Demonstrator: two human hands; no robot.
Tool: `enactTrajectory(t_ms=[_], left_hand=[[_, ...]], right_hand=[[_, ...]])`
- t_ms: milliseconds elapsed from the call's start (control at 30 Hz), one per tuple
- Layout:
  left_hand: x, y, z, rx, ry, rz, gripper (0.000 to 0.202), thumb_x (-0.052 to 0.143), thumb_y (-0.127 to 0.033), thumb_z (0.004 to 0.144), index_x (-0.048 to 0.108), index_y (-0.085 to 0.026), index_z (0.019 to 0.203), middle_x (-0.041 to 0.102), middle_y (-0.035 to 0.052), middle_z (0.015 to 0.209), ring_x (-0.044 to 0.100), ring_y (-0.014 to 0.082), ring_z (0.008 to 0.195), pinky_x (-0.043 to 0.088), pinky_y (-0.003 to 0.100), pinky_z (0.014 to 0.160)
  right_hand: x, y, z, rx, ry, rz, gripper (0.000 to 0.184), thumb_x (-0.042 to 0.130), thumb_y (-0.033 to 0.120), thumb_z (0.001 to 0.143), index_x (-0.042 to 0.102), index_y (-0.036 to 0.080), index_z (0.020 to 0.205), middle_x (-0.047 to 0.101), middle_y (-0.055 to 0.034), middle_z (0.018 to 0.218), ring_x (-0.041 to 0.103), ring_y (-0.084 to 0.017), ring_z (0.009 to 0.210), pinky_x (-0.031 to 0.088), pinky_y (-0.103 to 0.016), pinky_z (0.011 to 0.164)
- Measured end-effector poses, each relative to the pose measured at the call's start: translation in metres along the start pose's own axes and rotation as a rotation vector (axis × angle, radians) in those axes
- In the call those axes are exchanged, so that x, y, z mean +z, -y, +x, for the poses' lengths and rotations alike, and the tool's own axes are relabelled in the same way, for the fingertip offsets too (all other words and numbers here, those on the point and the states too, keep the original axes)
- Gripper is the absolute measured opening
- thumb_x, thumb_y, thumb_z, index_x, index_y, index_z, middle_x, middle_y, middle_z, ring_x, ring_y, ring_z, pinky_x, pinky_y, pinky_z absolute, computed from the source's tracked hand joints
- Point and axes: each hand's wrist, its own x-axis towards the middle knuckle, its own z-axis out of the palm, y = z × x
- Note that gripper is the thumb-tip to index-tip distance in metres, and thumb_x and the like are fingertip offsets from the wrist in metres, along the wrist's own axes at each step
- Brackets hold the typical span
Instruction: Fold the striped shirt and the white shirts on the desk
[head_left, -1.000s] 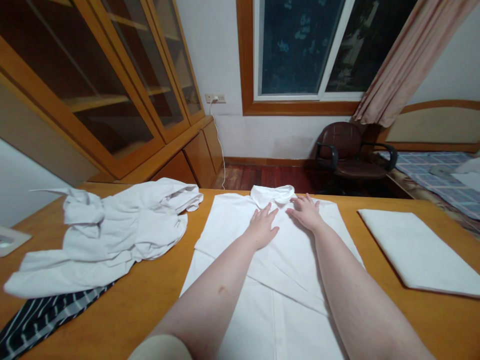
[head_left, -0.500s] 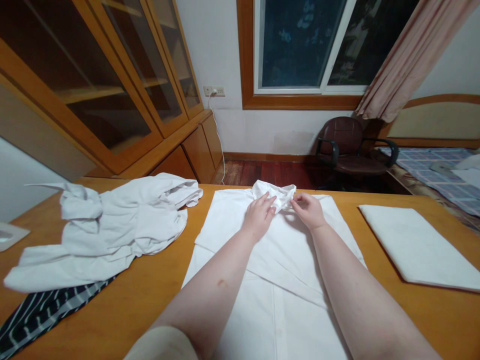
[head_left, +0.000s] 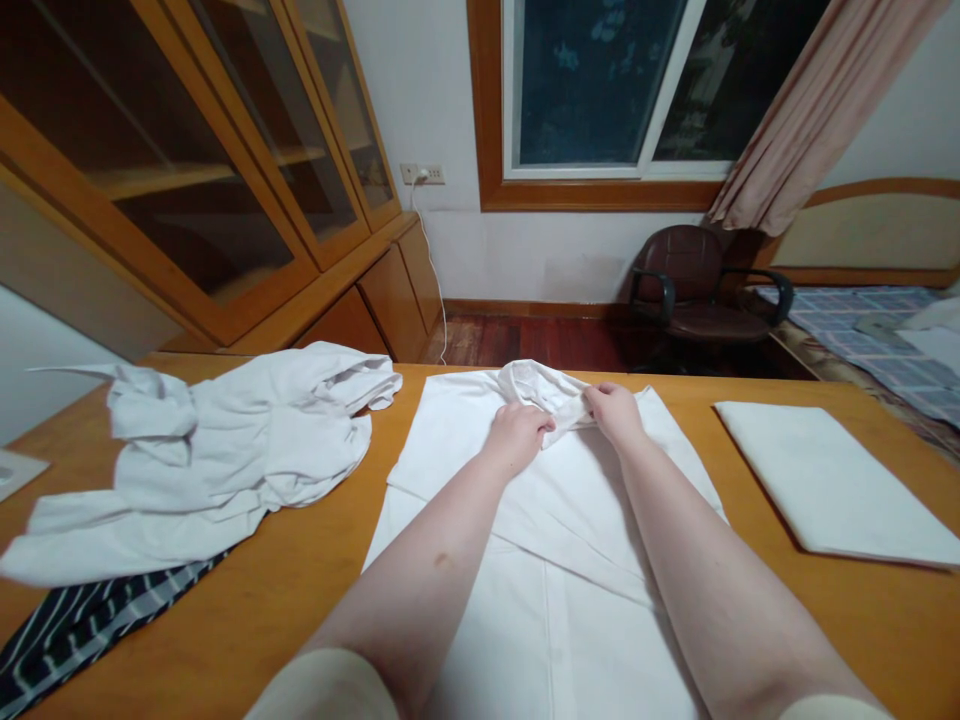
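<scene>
A white shirt (head_left: pixel 517 590) lies spread on the wooden table in front of me, its sleeves crossing the body. At its far end, the collar (head_left: pixel 534 385) stands up in a loose loop. My left hand (head_left: pixel 519 438) is closed on the near left part of the collar, fingers curled in. With thumb and fingers pinched together, my right hand (head_left: pixel 613 410) grips the collar's right side. Both forearms reach across the shirt and cover part of it.
A crumpled white garment (head_left: pixel 225 450) lies at left over a black striped cloth (head_left: pixel 112 610). To the right is a folded white cloth (head_left: pixel 840 485). Beyond the table (head_left: pixel 307 610) stand a glass-door cabinet (head_left: pixel 300 230), an office chair (head_left: pixel 682 290) and a bed (head_left: pixel 877 325).
My left hand has gone from fingers spread over the collar to curled on its near edge. The right hand has shifted slightly, and the collar has opened more toward me.
</scene>
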Motion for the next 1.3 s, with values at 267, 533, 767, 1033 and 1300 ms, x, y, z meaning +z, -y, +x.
enactTrajectory(t_ms=[267,533,767,1033,1300], left_hand=[[-0.003,-0.001,0.0,-0.002,-0.017,-0.003,0.021,0.052,-0.018,0.084,0.071,-0.026,0.086,0.07,-0.0005,0.097,0.059,0.0195,0.093,0.041,0.035,0.09],[-0.018,-0.002,-0.004,-0.204,-0.447,0.065,0.032,0.051,-0.026,0.088,0.061,-0.025,0.118,0.061,0.0052,0.123,0.052,0.0231,0.113,0.036,0.038,0.101],[-0.017,0.014,0.0,-0.283,-0.542,0.142,0.055,0.057,-0.029,0.085,0.045,-0.024,0.137,0.044,0.0071,0.144,0.041,0.0252,0.128,0.026,0.041,0.11],[-0.027,0.032,0.001,-0.349,-0.432,0.007,0.018,0.058,-0.025,0.084,0.071,-0.025,0.097,0.07,0.0032,0.101,0.059,0.0214,0.098,0.041,0.034,0.093],[-0.023,0.037,0.0,-0.381,-0.493,-0.04,0.019,0.059,-0.025,0.084,0.073,-0.027,0.097,0.071,0.0016,0.1,0.059,0.0214,0.096,0.043,0.033,0.09]], right_hand=[[-0.006,0.015,-0.003,0.026,0.084,0.305,0.023,0.059,0.039,0.063,0.047,0.02,0.056,0.044,0.0032,0.047,0.041,-0.01,0.045,0.031,-0.025,0.045],[-0.016,0.025,-0.004,0.029,0.393,0.532,0.03,0.07,0.037,0.059,0.06,0.016,0.078,0.055,-0.0001,0.059,0.046,-0.011,0.052,0.034,-0.024,0.049],[-0.021,0.028,-0.012,0.008,0.588,0.432,0.036,0.069,0.049,0.067,0.061,0.017,0.082,0.056,0.0007,0.062,0.046,-0.01,0.053,0.033,-0.023,0.05],[-0.024,0.029,-0.012,-0.014,0.527,0.257,0.041,0.07,0.054,0.064,0.063,0.018,0.083,0.054,0.0023,0.06,0.04,-0.009,0.049,0.027,-0.023,0.046],[-0.047,0.026,-0.009,-0.007,0.644,0.027,0.041,0.066,0.058,0.068,0.054,0.019,0.062,0.042,0.0043,0.05,0.032,-0.007,0.045,0.021,-0.024,0.044]])
